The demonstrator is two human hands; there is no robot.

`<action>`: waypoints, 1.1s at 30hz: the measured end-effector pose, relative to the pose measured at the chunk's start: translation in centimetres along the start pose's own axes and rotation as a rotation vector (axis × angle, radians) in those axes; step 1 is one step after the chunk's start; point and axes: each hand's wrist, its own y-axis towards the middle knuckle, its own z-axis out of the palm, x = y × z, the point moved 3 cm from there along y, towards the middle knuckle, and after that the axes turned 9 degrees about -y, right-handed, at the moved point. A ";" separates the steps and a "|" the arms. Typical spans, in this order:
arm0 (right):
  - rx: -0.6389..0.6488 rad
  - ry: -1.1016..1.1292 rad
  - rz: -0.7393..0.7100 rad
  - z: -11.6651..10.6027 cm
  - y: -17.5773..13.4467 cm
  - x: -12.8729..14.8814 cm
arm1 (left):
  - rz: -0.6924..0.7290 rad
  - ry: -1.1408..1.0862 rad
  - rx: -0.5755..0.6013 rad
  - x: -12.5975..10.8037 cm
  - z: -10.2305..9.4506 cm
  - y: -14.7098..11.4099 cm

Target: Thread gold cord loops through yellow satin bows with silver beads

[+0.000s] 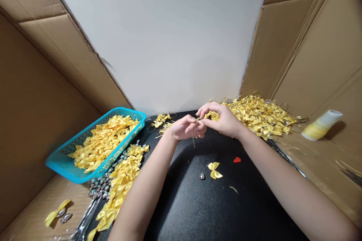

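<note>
Above the far part of the black work surface, my left hand is turned palm up, its fingers curled and pinching. My right hand meets it from the right, thumb and forefinger pinched together. Between the fingertips of both hands runs a thin gold cord, largely hidden by the fingers. Nearer to me lie a single yellow ribbon bow and, left of it, a silver bead. Short gold cords lie just behind my left hand.
A blue basket of yellow bows stands left, beside silver beads and a row of bows. Right of my hands is a heap of bows with gold loops. A spool stands far right. Cardboard walls flank the surface.
</note>
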 end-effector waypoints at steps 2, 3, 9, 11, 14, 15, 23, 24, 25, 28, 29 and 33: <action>0.006 -0.078 -0.045 -0.2 0.0 0.4 | 0.006 0.023 -0.018 0.0 -0.3 0.0; 0.014 -0.116 -0.052 -0.3 -0.1 0.5 | 0.004 0.039 -0.028 0.0 -0.4 0.0; 0.045 -0.253 -0.035 -0.4 0.0 0.3 | -0.045 0.152 -0.164 0.0 -0.4 -0.1; 0.065 -0.262 -0.039 -0.6 0.0 0.1 | -0.055 0.197 -0.198 -0.2 -0.3 -0.1; 0.109 -0.261 -0.032 -0.7 0.0 -0.1 | -0.058 0.278 -0.219 -0.3 -0.2 -0.2; 0.120 -0.272 -0.024 -0.8 0.0 -0.2 | -0.061 0.310 -0.227 -0.4 -0.2 -0.1; 0.244 -0.437 -0.003 -0.6 -0.1 0.2 | -0.131 0.495 -0.313 -0.6 0.1 -0.2; 0.259 -0.446 -0.001 -0.5 -0.1 0.1 | -0.142 0.505 -0.327 -0.7 0.2 -0.3; 0.276 -0.443 0.002 -0.5 0.0 0.0 | -0.158 0.510 -0.337 -0.6 0.3 -0.5; 0.364 -0.364 0.007 0.0 0.0 -0.6 | -0.213 0.497 -0.355 -0.4 0.4 -1.5; 0.401 -0.321 0.011 0.1 -0.1 -1.0 | -0.229 0.488 -0.359 -0.3 0.3 -1.9; 0.503 -0.178 0.051 0.7 -0.5 -2.5 | -0.272 0.483 -0.389 0.0 0.0 -3.2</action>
